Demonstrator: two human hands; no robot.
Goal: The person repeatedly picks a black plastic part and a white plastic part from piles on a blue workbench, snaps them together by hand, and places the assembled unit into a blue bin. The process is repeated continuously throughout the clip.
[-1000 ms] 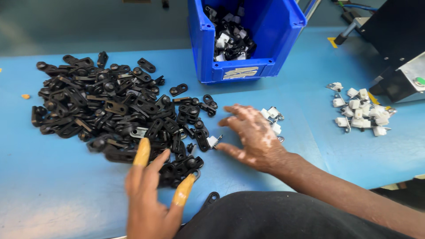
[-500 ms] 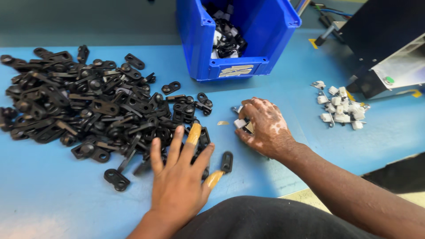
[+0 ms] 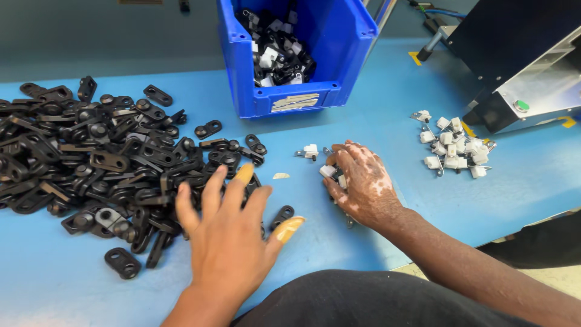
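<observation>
My left hand [image 3: 227, 242] lies flat with fingers spread at the near edge of a large heap of black plastic links [image 3: 91, 157]. It holds nothing, and yellow covers sit on its thumb and one fingertip. A single black link [image 3: 282, 214] lies just beside the thumb. My right hand [image 3: 363, 181] rests on the blue table to the right, fingers curled down over a few small white clips [image 3: 328, 171] that show at its fingertips. One more white clip [image 3: 310, 150] lies loose just beyond that hand.
A blue bin [image 3: 357, 36] with mixed black and white parts stands at the back centre. At the right lies a small heap of white clips [image 3: 457, 148] before a black and grey machine [image 3: 520, 60]. A yellow scrap [image 3: 281, 176] lies between my hands.
My left hand has slid forward onto the edge of the black heap, fingers still spread. My right hand has curled tighter over the white clips at the centre.
</observation>
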